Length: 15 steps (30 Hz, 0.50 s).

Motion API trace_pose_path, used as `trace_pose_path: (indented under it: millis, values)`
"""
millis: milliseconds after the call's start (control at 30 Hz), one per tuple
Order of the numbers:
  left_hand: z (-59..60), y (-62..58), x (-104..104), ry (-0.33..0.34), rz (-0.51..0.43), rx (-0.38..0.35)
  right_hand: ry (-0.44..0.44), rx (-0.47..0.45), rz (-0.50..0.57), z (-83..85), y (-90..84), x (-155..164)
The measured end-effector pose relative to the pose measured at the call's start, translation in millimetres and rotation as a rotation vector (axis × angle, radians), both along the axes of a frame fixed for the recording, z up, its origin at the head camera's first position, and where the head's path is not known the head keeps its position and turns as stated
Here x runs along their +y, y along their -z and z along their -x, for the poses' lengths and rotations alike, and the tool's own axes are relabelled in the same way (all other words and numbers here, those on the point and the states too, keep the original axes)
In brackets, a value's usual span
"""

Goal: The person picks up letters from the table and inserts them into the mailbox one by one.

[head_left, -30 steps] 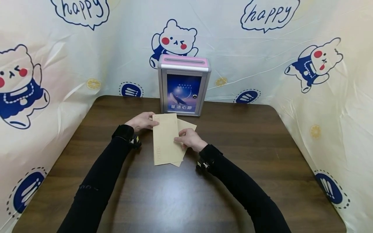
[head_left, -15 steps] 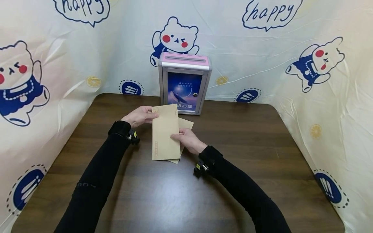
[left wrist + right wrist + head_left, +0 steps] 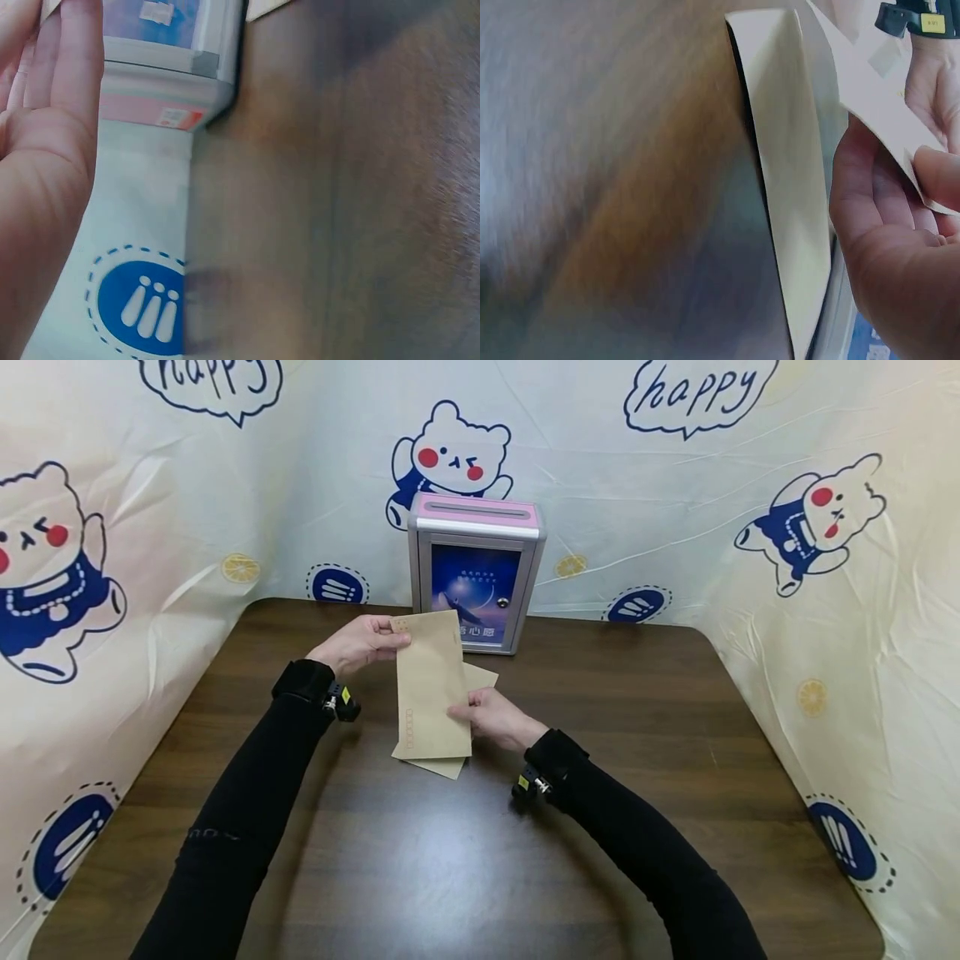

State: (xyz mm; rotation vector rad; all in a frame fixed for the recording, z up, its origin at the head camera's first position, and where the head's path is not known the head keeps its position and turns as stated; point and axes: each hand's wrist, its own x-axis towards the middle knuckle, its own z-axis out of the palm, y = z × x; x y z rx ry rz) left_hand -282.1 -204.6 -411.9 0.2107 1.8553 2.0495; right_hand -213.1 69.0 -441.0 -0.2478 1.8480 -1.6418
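A tan envelope [image 3: 431, 685] is raised off the table, held by both hands. My left hand [image 3: 362, 643] pinches its upper left corner, thumb in front. At its right edge my right hand [image 3: 501, 720] grips it between thumb and fingers. Beneath it another tan envelope [image 3: 481, 677] lies askew on the table, mostly covered; whether more lie under it I cannot tell. In the right wrist view the lower envelope [image 3: 787, 150] sits apart from the lifted envelope [image 3: 874, 94]. Only a sliver of paper shows in the left wrist view, by the fingers.
Right behind the envelopes stands a silver box [image 3: 530, 589] with a pink slotted top, a blue picture door and a small lock. The raised envelope overlaps its lower left front. Under everything is a brown wooden table [image 3: 637, 710], with a printed curtain [image 3: 330, 468] around it.
The top envelope has come up off the lower one, its top edge rising across the box front. My left hand moved up and away with it; the right hand shifted only slightly.
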Motion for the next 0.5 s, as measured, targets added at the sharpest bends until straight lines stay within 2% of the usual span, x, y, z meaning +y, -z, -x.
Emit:
trace_pose_path:
  millis: [300, 433, 500]
  values:
    - [-8.3, -28.3, -0.9, 0.124, -0.084, -0.018, 0.048, 0.278, -0.111, 17.2, -13.0, 18.5]
    - [-10.9, -37.3, 2.8, 0.166, -0.035, -0.018, 0.085, 0.375, -0.104, 26.7, -21.3, 25.9]
    - [-11.3, -40.9, 6.0, 0.195, 0.002, -0.007, 0.096, 0.453, -0.135, 31.5, -27.4, 28.7]
